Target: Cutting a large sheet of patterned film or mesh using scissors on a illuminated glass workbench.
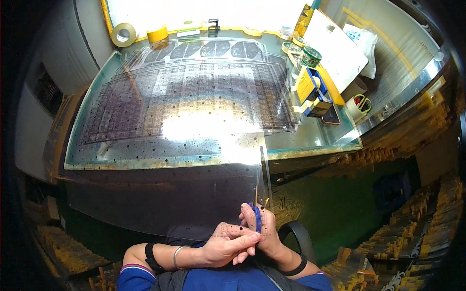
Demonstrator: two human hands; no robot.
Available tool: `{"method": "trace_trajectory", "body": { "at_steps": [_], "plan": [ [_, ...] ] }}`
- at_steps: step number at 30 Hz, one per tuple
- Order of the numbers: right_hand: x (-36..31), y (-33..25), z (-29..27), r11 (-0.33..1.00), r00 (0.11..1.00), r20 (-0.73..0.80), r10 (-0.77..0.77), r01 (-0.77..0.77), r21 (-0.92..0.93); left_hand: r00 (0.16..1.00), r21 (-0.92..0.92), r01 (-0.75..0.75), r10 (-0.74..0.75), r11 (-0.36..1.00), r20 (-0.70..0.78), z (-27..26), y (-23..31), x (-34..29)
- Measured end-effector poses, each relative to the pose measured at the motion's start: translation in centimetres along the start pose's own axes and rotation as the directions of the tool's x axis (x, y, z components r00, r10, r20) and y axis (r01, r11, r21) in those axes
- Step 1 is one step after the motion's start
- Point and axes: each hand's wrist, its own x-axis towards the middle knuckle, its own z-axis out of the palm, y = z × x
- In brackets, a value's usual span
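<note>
A large clear film sheet [141, 199] speckled with black dots hangs over the table's front edge toward me. My left hand [229, 246] pinches its near right corner between thumb and fingers. Close beside it, my right hand [267, 228] is closed round the blue handles of a pair of scissors [257, 219]. The scissors point away from me along the sheet's right edge, and their blades are hard to make out through the film. A narrow clear strip [266, 169] runs along that edge, beside the blades.
Dark printed films [194, 87] lie on the glass-topped table [335, 140]. Tape rolls [124, 35] stand along the back. At the right are a blue-and-yellow tape dispenser [313, 92], a phone [331, 115] and a cup with green-handled scissors [358, 106]. A chair armrest [297, 235] is beside me.
</note>
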Motion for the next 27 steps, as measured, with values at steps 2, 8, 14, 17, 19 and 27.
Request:
{"method": "trace_trajectory", "body": {
  "at_steps": [2, 8, 14, 17, 19, 27],
  "plan": [
    [0.0, 0.1, 0.0, 1.000, 1.000, -0.005, -0.006, 0.006, -0.015, 1.000, 0.004, 0.003, -0.003, 1.000, -0.002, 0.0, 0.0, 0.0],
    [0.1, 0.2, 0.1, 0.998, 0.999, -0.025, -0.048, 0.047, -0.048, 1.000, 0.018, 0.001, -0.001, 1.000, -0.001, 0.0, 0.0, 0.0],
    [0.2, 0.5, 0.0, 0.997, 0.998, -0.013, -0.056, 0.055, -0.046, 1.000, 0.000, 0.001, -0.001, 1.000, 0.020, -0.1, 0.0, 0.0],
    [0.3, 0.6, -0.1, 0.996, 0.998, -0.001, -0.057, 0.057, -0.072, 1.000, -0.004, 0.007, -0.007, 1.000, 0.017, -0.2, 0.0, 0.0],
    [0.3, 0.6, 0.0, 0.994, 0.998, 0.001, -0.058, 0.058, -0.093, 1.000, 0.004, 0.012, -0.012, 1.000, 0.009, -0.1, 0.1, 0.0],
    [-1.4, 1.4, -0.7, 0.978, 0.988, 0.057, 0.147, -0.153, 0.140, 0.996, 0.076, -0.062, 0.067, 0.995, -0.055, -0.2, 2.8, -0.5]
  ]
}}
